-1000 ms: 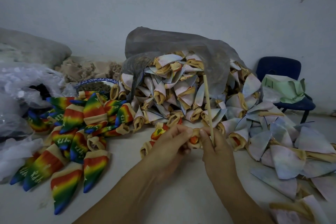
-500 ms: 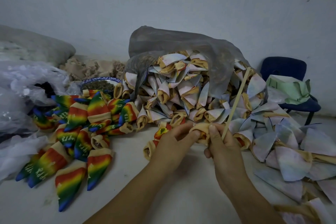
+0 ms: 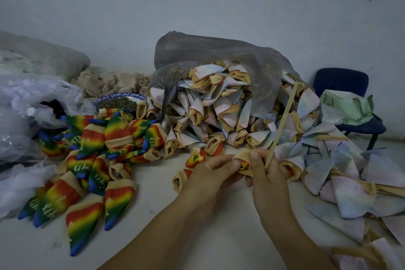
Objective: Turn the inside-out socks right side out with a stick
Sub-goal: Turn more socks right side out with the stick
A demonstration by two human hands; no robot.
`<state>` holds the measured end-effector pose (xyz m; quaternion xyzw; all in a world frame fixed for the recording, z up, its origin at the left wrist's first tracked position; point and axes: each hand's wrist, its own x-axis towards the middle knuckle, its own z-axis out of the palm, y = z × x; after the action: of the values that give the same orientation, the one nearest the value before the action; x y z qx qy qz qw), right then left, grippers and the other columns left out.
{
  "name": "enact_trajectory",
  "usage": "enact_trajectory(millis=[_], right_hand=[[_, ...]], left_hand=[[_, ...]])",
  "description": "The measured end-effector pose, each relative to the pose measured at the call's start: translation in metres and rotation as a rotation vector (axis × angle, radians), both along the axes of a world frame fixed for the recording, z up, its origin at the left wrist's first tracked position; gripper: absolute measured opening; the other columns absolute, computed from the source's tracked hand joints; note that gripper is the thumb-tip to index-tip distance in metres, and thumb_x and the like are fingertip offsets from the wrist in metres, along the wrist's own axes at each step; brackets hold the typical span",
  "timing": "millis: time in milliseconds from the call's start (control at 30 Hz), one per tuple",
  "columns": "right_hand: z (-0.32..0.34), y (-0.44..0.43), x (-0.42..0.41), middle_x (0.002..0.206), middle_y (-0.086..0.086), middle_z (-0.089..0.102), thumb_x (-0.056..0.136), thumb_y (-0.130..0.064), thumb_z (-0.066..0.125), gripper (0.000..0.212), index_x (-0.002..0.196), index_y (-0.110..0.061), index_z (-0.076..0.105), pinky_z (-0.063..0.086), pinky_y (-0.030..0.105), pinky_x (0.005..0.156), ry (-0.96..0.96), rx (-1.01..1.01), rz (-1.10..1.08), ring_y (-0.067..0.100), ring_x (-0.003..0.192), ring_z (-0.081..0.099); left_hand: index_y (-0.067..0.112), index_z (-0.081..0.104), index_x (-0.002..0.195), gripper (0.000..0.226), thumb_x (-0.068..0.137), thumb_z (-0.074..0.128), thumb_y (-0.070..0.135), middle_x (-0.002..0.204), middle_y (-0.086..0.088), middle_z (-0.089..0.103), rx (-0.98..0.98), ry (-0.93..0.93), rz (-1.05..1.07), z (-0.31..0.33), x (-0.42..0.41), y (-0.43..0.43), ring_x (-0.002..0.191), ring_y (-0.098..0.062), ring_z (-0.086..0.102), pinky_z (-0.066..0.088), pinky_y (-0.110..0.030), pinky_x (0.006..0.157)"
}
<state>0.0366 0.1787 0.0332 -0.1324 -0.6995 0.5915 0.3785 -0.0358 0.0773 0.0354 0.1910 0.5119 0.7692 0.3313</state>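
Pale bare wood on the stick, and it was matt. The held sock showed a dull tan cloth cuff. The rainbow socks were soft knit, and the inside-out socks looked paler and fuzzier. The grey bag was thin, hazy plastic, while the clear bags were crinkled and glossy. The tabletop was smooth matt white.

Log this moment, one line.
left hand: pinches sock | right hand: grips stick, thumb on sock | rainbow socks: piled left | inside-out socks: heaped right
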Motion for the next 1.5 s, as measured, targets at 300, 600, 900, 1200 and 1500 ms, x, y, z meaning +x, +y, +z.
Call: enact_trajectory(millis=[300,600,900,1200,1500], right_hand=[[-0.006,0.001,-0.005,0.076,-0.006,0.058,0.087,-0.055,0.033,0.027,0.090,-0.034,0.051,0.049,0.036,0.066,-0.062,0.088,-0.198,0.010,0.069,0.057],[-0.002,0.001,-0.007,0.075,-0.008,0.059,0.085,-0.057,0.032,0.027,0.088,-0.037,0.050,0.044,0.019,0.060,-0.086,0.129,-0.216,0.001,0.067,0.058],[0.000,0.005,-0.004,0.074,-0.007,0.066,0.089,-0.046,0.045,0.014,0.083,-0.041,0.057,0.051,0.020,0.060,-0.092,0.028,-0.022,0.000,0.070,0.064],[0.007,0.006,0.006,0.101,-0.017,0.046,0.089,-0.057,0.048,0.011,0.087,-0.057,0.059,0.042,0.008,0.071,-0.135,0.503,-0.141,0.001,0.093,0.054],[0.007,0.004,0.002,0.069,-0.004,0.055,0.096,-0.017,0.051,0.019,0.078,-0.016,0.059,0.037,0.008,0.052,-0.215,0.262,-0.091,0.000,0.059,0.050]], left_hand=[[0.005,0.068,0.095,0.013,0.084,0.069,0.012,0.093,-0.011,0.075,0.065,-0.067,0.032,0.002,0.003,0.005,0.093,-0.021,0.072,0.056,-0.024,0.082],[0.016,0.066,0.083,0.015,0.071,0.074,0.019,0.083,-0.002,0.070,0.035,-0.256,-0.035,0.011,0.008,0.003,0.081,-0.013,0.060,0.045,-0.023,0.074],[0.011,0.065,0.111,0.036,0.076,0.071,0.014,0.095,-0.004,0.071,0.079,-0.317,-0.144,0.015,0.005,-0.003,0.091,-0.016,0.062,0.046,-0.027,0.079],[0.011,0.067,0.101,0.033,0.070,0.075,0.018,0.082,0.000,0.073,0.092,-0.193,0.084,0.011,0.000,0.000,0.068,-0.006,0.068,0.052,-0.018,0.061],[0.017,0.064,0.105,0.040,0.070,0.076,0.032,0.081,0.004,0.073,0.057,0.060,0.080,0.009,0.000,-0.003,0.072,-0.005,0.068,0.050,-0.014,0.065]])
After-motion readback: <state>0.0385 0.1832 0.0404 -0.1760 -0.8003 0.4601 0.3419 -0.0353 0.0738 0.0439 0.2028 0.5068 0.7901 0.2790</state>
